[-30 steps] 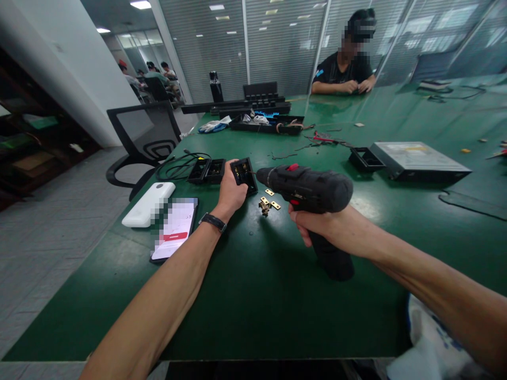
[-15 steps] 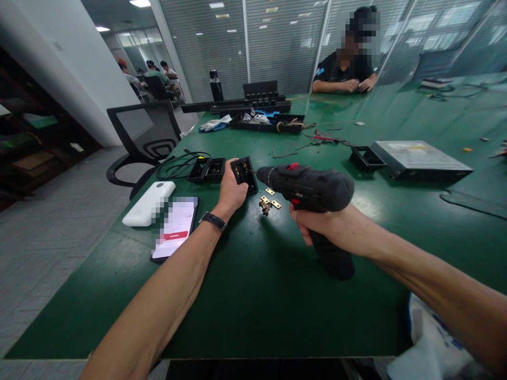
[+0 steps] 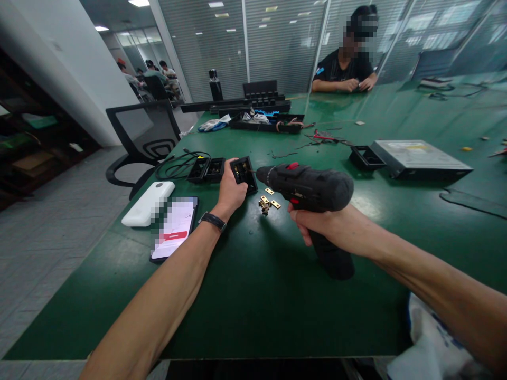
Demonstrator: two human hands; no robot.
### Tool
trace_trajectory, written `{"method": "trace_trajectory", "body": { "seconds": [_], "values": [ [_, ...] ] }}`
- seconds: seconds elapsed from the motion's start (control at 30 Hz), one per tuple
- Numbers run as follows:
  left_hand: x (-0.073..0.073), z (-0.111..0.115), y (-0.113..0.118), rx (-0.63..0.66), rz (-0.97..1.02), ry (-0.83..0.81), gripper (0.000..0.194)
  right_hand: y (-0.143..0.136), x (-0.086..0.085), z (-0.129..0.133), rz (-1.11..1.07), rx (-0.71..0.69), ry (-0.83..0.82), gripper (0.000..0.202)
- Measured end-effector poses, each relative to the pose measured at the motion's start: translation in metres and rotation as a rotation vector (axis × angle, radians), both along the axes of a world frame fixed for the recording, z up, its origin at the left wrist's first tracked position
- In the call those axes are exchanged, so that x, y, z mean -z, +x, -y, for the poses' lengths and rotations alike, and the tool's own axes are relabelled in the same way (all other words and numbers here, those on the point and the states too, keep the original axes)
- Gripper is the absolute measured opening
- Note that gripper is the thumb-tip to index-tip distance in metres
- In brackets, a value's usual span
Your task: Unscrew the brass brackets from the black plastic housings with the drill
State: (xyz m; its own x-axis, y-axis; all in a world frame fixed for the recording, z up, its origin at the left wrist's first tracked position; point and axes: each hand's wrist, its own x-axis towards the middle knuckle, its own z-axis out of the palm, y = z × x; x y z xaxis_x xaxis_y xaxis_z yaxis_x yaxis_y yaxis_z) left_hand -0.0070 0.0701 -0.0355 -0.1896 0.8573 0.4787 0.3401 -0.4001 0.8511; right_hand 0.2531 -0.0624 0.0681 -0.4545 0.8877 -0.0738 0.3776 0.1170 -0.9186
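My left hand (image 3: pixel 233 191) is wrapped round a small black box (image 3: pixel 249 177) with brass parts inside, tilted up from the green table (image 3: pixel 253 295). In my right hand (image 3: pixel 317 221) is a black cordless drill (image 3: pixel 312 186) with red buttons, my fingers round its handle. The drill's bit points left into the open side of the box; whether its tip touches a part cannot be made out. Several brass plates and screws (image 3: pixel 264 205) lie on the table just below the box. Two more black boxes (image 3: pixel 206 170) stand to the left of my left hand.
A phone (image 3: pixel 174 232) and a white power bank (image 3: pixel 149 204) lie at the left. Farther back are a black tray of cables (image 3: pixel 267 124) and a bottle (image 3: pixel 215 85). A metal case (image 3: pixel 422 159) lies at the right. A person (image 3: pixel 344 71) sits across the table.
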Motion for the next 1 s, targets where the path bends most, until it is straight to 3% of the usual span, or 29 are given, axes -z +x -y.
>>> {"method": "trace_trajectory", "body": {
  "seconds": [1.0],
  "values": [
    [-0.0016, 0.0021, 0.0003, -0.005, -0.024, -0.007, 0.082, 0.0022, 0.0009, -0.0008, -0.034, -0.02, 0.013, 0.013]
  ]
}}
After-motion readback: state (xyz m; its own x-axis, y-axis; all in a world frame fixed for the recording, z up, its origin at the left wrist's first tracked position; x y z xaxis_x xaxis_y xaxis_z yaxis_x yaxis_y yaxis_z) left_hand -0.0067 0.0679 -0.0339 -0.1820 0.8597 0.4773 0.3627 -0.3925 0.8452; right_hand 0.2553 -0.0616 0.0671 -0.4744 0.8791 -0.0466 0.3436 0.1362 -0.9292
